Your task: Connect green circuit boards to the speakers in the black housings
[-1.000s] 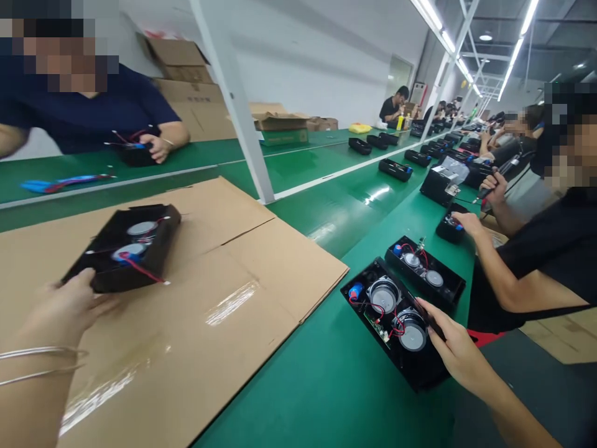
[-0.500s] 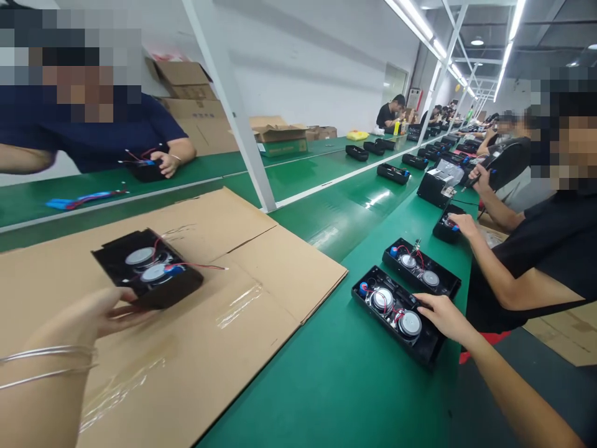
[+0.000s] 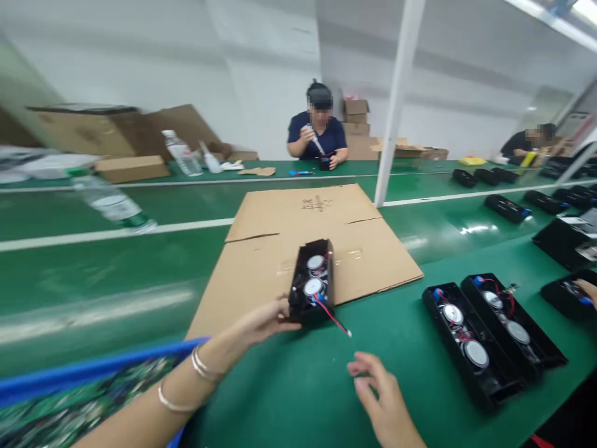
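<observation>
My left hand grips the near left corner of a black speaker housing, held tilted above the front edge of a flat cardboard sheet. Inside the housing sit two round silver speaker drivers and a blue part. A red and black wire with a white connector hangs from its right side. My right hand is over the green table, fingers apart and holding nothing, just below that connector. Two more open speaker housings lie side by side to the right.
A blue bin of green circuit boards stands at the lower left. Behind it lies a plastic bottle. Across the bench a co-worker handles another housing. A white post rises beyond the cardboard. Another person's hand shows at the right edge.
The view has swung left. My right hand has let go of the nearer housing on the right and moved away from it. My left hand still holds its housing, now nearer the cardboard's front edge.
</observation>
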Demonstrator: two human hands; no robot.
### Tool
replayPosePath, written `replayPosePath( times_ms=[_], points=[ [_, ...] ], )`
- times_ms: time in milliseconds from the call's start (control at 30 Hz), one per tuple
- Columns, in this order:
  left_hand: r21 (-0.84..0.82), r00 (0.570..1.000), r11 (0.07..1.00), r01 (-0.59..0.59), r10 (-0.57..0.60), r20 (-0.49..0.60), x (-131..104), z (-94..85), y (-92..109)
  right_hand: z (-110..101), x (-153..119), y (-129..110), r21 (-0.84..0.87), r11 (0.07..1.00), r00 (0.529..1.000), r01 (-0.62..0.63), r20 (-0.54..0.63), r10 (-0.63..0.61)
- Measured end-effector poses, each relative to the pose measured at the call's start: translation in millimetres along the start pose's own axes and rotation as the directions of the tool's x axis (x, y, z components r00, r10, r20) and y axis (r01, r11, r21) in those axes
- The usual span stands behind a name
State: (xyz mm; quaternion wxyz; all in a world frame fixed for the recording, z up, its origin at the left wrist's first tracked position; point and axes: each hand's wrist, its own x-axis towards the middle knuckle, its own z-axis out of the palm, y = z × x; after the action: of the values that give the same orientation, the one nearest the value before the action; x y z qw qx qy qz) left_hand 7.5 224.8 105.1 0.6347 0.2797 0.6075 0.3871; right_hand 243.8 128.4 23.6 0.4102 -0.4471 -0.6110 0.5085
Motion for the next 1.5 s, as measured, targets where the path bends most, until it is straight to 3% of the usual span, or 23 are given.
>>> replayPosePath(
  times_ms=[133, 267, 433, 533, 633, 867, 1033, 1100, 1167, 1233, 1300, 1333, 1400, 1467, 1500],
  points=[
    [-0.123, 0.992, 0.986, 0.115, -0.107, 0.073, -75.4, -0.7, -59.7, -5.9, 29.8, -15.4, 0.258, 0.948, 0.982, -0.184, 0.014, 0.187],
    [-0.091, 0.975, 0.988, 0.125, -0.106, 0.198, -115.9, -9.2, -92.7, -10.7, 46.6, -30.6, 0.170, 0.965, 0.978, -0.198, -0.026, 0.205],
    [0.327, 0.937, 0.940, -0.093, -0.029, 0.349, -106.0, -36.9, -81.1, -20.5, 43.6, -36.4, -0.031, 0.947, 0.947, -0.321, 0.013, 0.321],
    [0.393, 0.915, 0.908, -0.144, -0.028, 0.401, -84.5, -51.3, -61.9, -25.1, 27.9, -28.5, -0.114, 0.927, 0.931, -0.357, 0.036, 0.363],
    [0.443, 0.918, 0.877, -0.186, -0.006, 0.397, -67.1, -61.3, -47.9, -24.0, 5.4, -14.7, -0.234, 0.919, 0.946, -0.316, -0.003, 0.324],
    [0.400, 0.941, 0.869, -0.291, 0.184, 0.284, -55.6, -70.7, -50.3, -8.0, -23.4, -9.1, -0.435, 0.876, 0.978, -0.207, -0.086, 0.189],
    [0.272, 0.943, 0.904, -0.331, 0.329, 0.054, -79.8, -76.3, -70.7, -21.7, -21.4, -23.1, -0.623, 0.746, 0.965, -0.236, -0.056, 0.258],
    [0.229, 0.930, 0.913, -0.338, 0.361, -0.067, -102.4, -84.2, -82.6, -30.0, -18.7, -29.9, -0.701, 0.691, 0.983, -0.176, -0.086, 0.163],
    [0.226, 0.896, 0.918, -0.326, 0.376, -0.237, -127.7, -96.1, -96.5, -30.6, -13.9, -37.3, -0.771, 0.634, 0.989, -0.051, -0.126, -0.073],
    [0.258, 0.821, 0.921, -0.291, 0.379, -0.427, -150.0, -110.6, -111.3, -18.3, -7.4, -45.2, -0.810, 0.569, 0.943, 0.141, -0.065, -0.326],
    [0.314, 0.713, 0.921, -0.231, 0.380, -0.589, -165.5, -126.0, -124.1, 7.9, -0.6, -53.8, -0.760, 0.498, 0.847, 0.417, 0.125, -0.517],
    [0.348, 0.659, 0.917, -0.195, 0.385, -0.646, -170.2, -133.6, -128.7, 25.3, 2.3, -58.3, -0.693, 0.451, 0.775, 0.562, 0.252, -0.579],
    [0.425, 0.563, 0.898, -0.114, 0.411, -0.717, -174.1, -148.1, -133.0, 64.7, 5.8, -66.6, -0.518, 0.324, 0.588, 0.792, 0.502, -0.634],
    [0.511, 0.498, 0.859, -0.039, 0.460, -0.735, -171.6, -161.3, -130.6, 104.6, 6.1, -72.9, -0.379, 0.195, 0.413, 0.904, 0.663, -0.625],
    [0.554, 0.481, 0.833, -0.006, 0.488, -0.728, -168.4, -167.1, -127.6, 122.5, 5.3, -74.7, -0.339, 0.145, 0.351, 0.929, 0.695, -0.628]
  ],
)
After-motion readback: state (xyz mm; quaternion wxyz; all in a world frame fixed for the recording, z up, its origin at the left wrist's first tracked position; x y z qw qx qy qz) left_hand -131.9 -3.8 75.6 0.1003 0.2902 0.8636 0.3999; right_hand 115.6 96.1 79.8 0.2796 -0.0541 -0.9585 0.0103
